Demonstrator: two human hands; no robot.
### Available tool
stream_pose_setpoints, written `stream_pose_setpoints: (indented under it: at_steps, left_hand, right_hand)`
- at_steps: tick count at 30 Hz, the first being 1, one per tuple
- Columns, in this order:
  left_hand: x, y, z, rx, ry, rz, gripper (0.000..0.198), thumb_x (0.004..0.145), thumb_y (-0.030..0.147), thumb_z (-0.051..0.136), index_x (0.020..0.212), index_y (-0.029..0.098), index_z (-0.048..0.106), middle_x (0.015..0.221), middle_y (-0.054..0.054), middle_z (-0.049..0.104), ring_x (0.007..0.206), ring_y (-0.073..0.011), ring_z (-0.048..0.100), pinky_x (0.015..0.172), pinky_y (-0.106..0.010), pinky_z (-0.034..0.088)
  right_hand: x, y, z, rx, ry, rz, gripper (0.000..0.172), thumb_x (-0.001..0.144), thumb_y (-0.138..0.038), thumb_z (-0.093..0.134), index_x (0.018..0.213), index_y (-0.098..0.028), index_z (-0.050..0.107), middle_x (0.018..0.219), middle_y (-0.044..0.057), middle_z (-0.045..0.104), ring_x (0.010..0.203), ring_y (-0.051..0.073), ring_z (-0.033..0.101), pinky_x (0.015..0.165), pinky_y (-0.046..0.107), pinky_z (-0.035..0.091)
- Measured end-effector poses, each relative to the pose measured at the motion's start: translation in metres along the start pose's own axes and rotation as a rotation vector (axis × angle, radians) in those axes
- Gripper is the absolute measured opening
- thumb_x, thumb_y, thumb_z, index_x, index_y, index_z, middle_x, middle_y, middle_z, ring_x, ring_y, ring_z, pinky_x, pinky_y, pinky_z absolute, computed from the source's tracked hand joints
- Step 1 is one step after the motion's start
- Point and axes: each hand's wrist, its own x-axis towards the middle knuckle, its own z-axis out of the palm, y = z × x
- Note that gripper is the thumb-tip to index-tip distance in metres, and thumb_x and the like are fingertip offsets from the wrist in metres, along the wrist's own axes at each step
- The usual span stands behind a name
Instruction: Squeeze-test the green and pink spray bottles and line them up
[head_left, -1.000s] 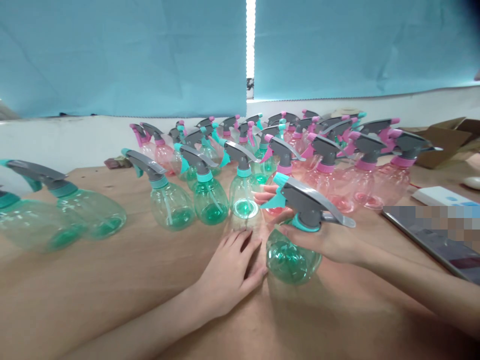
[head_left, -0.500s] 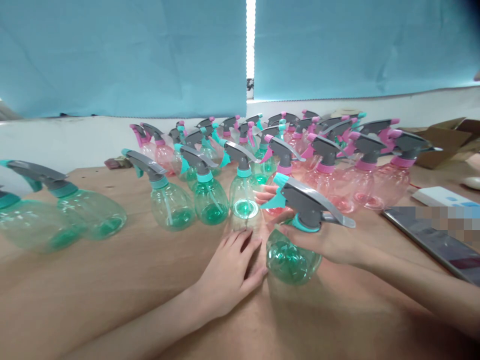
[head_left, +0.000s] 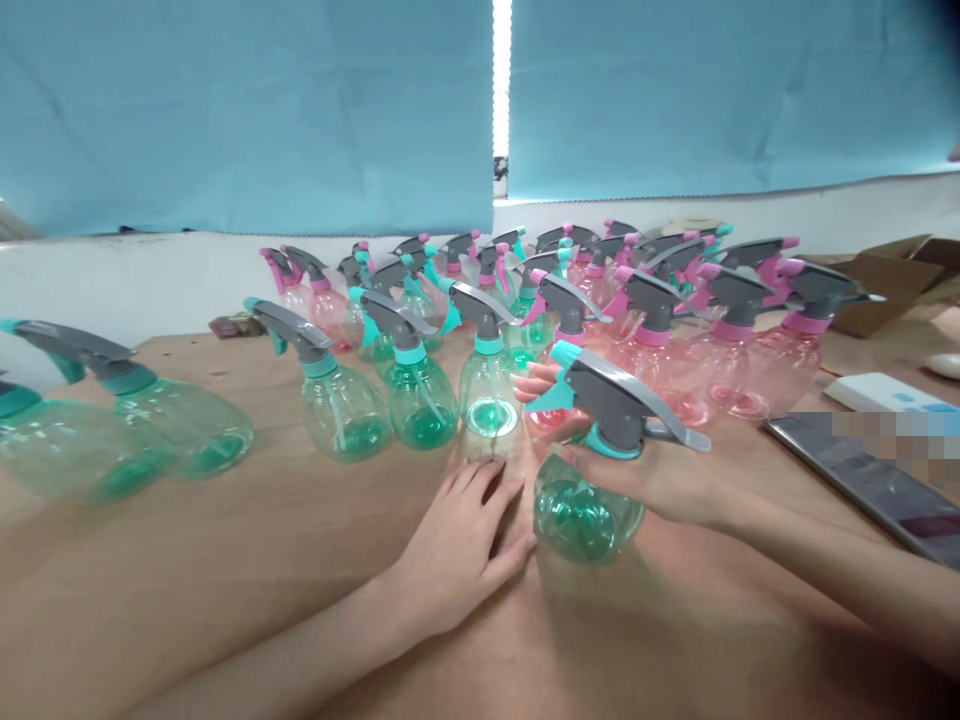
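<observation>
My right hand (head_left: 667, 485) is wrapped around the neck of a green spray bottle (head_left: 585, 515) with a grey and turquoise trigger head. The bottle tilts a little, and its base is close to the tabletop; whether it touches, I cannot tell. My left hand (head_left: 465, 545) lies on the wooden table (head_left: 300, 600) with fingers spread, its thumb tip close to the bottle's left side. Beyond my hands stand a clear green spray bottle (head_left: 489, 390) and a darker green one (head_left: 422, 400). Behind my right fingers is a pink spray bottle (head_left: 559, 320).
More pink spray bottles (head_left: 731, 365) and green ones crowd the back. Several green bottles (head_left: 184, 420) stand at the left. A phone (head_left: 840, 480) and a white box (head_left: 877, 392) lie at the right, before an open cardboard box (head_left: 892, 290). Blue curtains (head_left: 247, 120) hang behind.
The held green bottle has risen very slightly with my right hand. My left hand and the standing bottles have kept their places.
</observation>
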Motion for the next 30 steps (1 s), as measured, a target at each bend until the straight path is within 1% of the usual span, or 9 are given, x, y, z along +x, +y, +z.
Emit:
stream_pose_setpoints:
  at_steps: [3, 6, 11, 13, 17, 20, 24, 28, 30]
  left_hand:
    - [0.0, -0.0003, 0.0001, 0.002, -0.004, -0.005, 0.048, 0.092, 0.036, 0.055, 0.135, 0.018, 0.045, 0.136, -0.015, 0.048, 0.125, -0.0314, 0.043, 0.102, -0.05, 0.037]
    - [0.0004, -0.0004, 0.0003, 0.008, -0.009, -0.005, 0.048, 0.093, 0.036, 0.055, 0.135, 0.017, 0.044, 0.137, -0.015, 0.047, 0.126, -0.0313, 0.042, 0.102, -0.05, 0.036]
    - [0.0011, 0.0006, -0.0015, 0.001, -0.015, -0.008, 0.048, 0.092, 0.036, 0.056, 0.135, 0.017, 0.045, 0.137, -0.015, 0.047, 0.125, -0.0309, 0.043, 0.103, -0.049, 0.035]
    - [0.0012, 0.0011, -0.0021, 0.0, -0.015, -0.01, 0.048, 0.092, 0.035, 0.057, 0.134, 0.016, 0.046, 0.136, -0.015, 0.047, 0.124, -0.0307, 0.043, 0.103, -0.049, 0.036]
    - [0.0008, 0.0007, -0.0011, 0.002, -0.012, -0.005, 0.049, 0.092, 0.036, 0.056, 0.135, 0.017, 0.046, 0.136, -0.015, 0.048, 0.125, -0.0308, 0.043, 0.102, -0.048, 0.037]
    - [0.0007, 0.0, 0.0001, 0.002, -0.005, -0.005, 0.049, 0.092, 0.037, 0.055, 0.135, 0.018, 0.045, 0.136, -0.014, 0.048, 0.125, -0.0314, 0.043, 0.102, -0.049, 0.037]
    - [0.0016, -0.0001, -0.0002, 0.011, -0.005, -0.003, 0.048, 0.092, 0.038, 0.055, 0.134, 0.018, 0.046, 0.136, -0.015, 0.048, 0.126, -0.0319, 0.043, 0.102, -0.049, 0.037]
    - [0.0015, 0.0003, 0.0, -0.005, 0.012, 0.001, 0.044, 0.092, 0.037, 0.054, 0.132, 0.019, 0.046, 0.135, -0.013, 0.049, 0.124, -0.0315, 0.044, 0.101, -0.049, 0.039]
    - [0.0002, 0.0007, 0.0004, -0.013, 0.023, 0.008, 0.043, 0.092, 0.035, 0.055, 0.132, 0.019, 0.046, 0.134, -0.013, 0.05, 0.126, -0.0313, 0.043, 0.102, -0.049, 0.038]
  right_hand:
    - [0.0, 0.0003, 0.0003, -0.005, -0.007, -0.002, 0.029, 0.074, -0.029, 0.057, 0.101, -0.028, 0.067, 0.073, 0.001, 0.071, 0.079, 0.024, 0.071, 0.073, 0.037, 0.059]
    - [-0.0001, 0.0019, 0.0003, -0.022, -0.001, -0.011, 0.027, 0.073, -0.03, 0.058, 0.099, -0.029, 0.066, 0.072, 0.0, 0.07, 0.075, 0.022, 0.07, 0.07, 0.036, 0.059]
    - [0.0002, 0.0036, -0.0026, -0.07, 0.014, -0.022, 0.005, 0.07, -0.027, 0.057, 0.072, -0.027, 0.062, 0.068, 0.0, 0.067, 0.068, 0.02, 0.067, 0.063, 0.033, 0.058]
    - [0.0008, 0.0028, -0.0038, -0.055, -0.006, -0.037, 0.005, 0.069, -0.025, 0.055, 0.068, -0.026, 0.059, 0.069, -0.001, 0.068, 0.07, 0.019, 0.067, 0.066, 0.033, 0.058]
    - [0.0019, -0.0002, -0.005, -0.001, -0.05, -0.08, 0.012, 0.07, -0.024, 0.053, 0.076, -0.028, 0.063, 0.073, -0.001, 0.069, 0.081, 0.02, 0.068, 0.075, 0.035, 0.058]
    - [0.0018, -0.0015, -0.0058, 0.004, -0.05, -0.09, 0.018, 0.071, -0.022, 0.054, 0.083, -0.03, 0.065, 0.076, -0.001, 0.07, 0.078, 0.02, 0.069, 0.074, 0.034, 0.058]
    - [0.001, -0.0004, -0.0065, 0.011, -0.07, -0.096, 0.02, 0.072, -0.022, 0.054, 0.085, -0.03, 0.067, 0.074, -0.002, 0.07, 0.078, 0.02, 0.07, 0.076, 0.035, 0.059]
    - [0.0008, 0.0021, -0.0023, -0.009, -0.024, -0.099, 0.024, 0.071, -0.026, 0.059, 0.093, -0.03, 0.069, 0.078, -0.001, 0.072, 0.074, 0.021, 0.07, 0.075, 0.038, 0.059]
    - [0.0015, 0.0038, 0.0021, -0.006, 0.01, -0.095, 0.027, 0.072, -0.029, 0.061, 0.097, -0.029, 0.069, 0.083, 0.001, 0.073, 0.079, 0.023, 0.07, 0.076, 0.039, 0.059]
